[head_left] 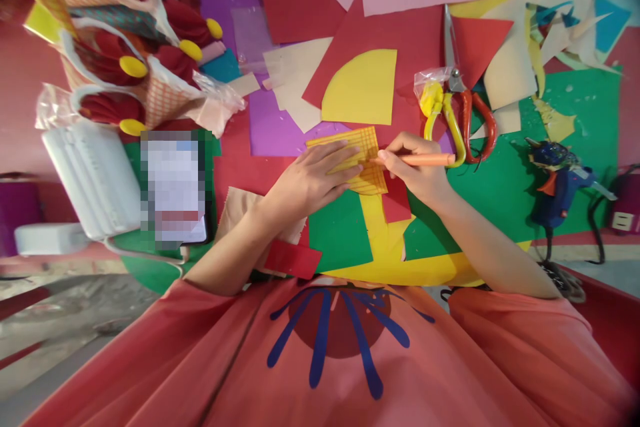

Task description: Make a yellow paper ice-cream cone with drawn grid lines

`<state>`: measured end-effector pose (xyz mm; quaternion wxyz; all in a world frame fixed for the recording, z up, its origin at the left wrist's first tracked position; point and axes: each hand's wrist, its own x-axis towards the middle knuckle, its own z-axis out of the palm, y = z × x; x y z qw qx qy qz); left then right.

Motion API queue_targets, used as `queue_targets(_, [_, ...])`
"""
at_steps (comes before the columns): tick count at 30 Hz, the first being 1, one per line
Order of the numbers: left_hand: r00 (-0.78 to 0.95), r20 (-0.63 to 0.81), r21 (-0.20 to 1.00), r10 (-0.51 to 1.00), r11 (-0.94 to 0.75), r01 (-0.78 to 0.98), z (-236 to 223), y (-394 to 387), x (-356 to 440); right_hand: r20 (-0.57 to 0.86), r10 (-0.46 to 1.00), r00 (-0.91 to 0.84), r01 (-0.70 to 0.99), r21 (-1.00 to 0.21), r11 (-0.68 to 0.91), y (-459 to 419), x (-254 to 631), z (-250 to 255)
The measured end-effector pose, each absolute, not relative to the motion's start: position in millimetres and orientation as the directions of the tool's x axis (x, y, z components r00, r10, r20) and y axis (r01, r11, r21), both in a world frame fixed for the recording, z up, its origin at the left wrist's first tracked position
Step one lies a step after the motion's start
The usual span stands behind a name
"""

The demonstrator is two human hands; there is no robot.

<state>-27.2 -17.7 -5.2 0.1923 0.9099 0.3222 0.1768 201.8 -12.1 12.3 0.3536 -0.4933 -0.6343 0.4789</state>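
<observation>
My left hand (pixel 320 177) lies flat with its fingers stretched over a yellow paper piece (pixel 373 177) that bears orange grid lines. Between the fingers of my right hand (pixel 413 163) is an orange marker (pixel 435 159), its tip end at the paper's right part. Just above the lined piece sits a plain yellow quarter-circle of paper (pixel 363 90) on red paper. Scissors (pixel 456 83) with one yellow and one red handle lie right of it, beside my right hand; a small plastic bag with something yellow touches their handle.
Paper cones with dark red filling and yellow discs (pixel 133 67) crowd the upper left. Below them are a white device (pixel 93 177) with a cable and a phone (pixel 176 187). A blue glue gun (pixel 557 190) lies at the right. Coloured paper scraps (pixel 553 40) cover the upper right.
</observation>
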Motion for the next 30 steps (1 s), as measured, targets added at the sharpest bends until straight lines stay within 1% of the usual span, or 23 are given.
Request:
queue_targets(7, [0.728, 0.228, 0.445, 0.647, -0.734, 0.513, -7.3, -18.6, -26.5, -0.007, 0.96, -0.279, 0.326, -0.941, 0.088, -12.2, 202.7, 9.6])
queue_targets(11, [0.729, 0.199, 0.457, 0.654, -0.72, 0.522, -7.9, -18.5, -26.8, 0.001, 0.951, -0.308, 0.342, -0.933, 0.111, -11.6, 202.7, 9.7])
queue_targets(16, [0.729, 0.218, 0.451, 0.649, -0.729, 0.515, -8.0, -18.7, -27.0, -0.024, 0.944, -0.329, 0.348, -0.933, 0.098, -10.4, 202.0, 11.4])
queue_targets(19, [0.727, 0.212, 0.458, 0.653, -0.723, 0.517, -7.8, -18.9, -27.0, -0.06, 0.944, -0.323, 0.31, -0.949, 0.046, -10.1, 201.8, 12.8])
queue_targets(22, [0.723, 0.187, 0.48, 0.665, -0.704, 0.523, -7.8, -19.0, -27.1, -0.084, 0.956, -0.279, 0.252, -0.968, -0.011, -10.5, 201.5, 14.1])
queue_targets(26, [0.705, 0.16, 0.486, 0.691, -0.677, 0.553, -7.0, -19.5, -27.3, -0.085, 0.963, -0.254, 0.208, -0.978, -0.031, -11.4, 201.0, 13.9])
queue_targets(30, [0.721, 0.156, 0.484, 0.675, -0.689, 0.54, -4.3, -20.9, -27.4, -0.06, 0.962, -0.268, 0.296, -0.955, 0.023, -11.7, 201.6, 13.0])
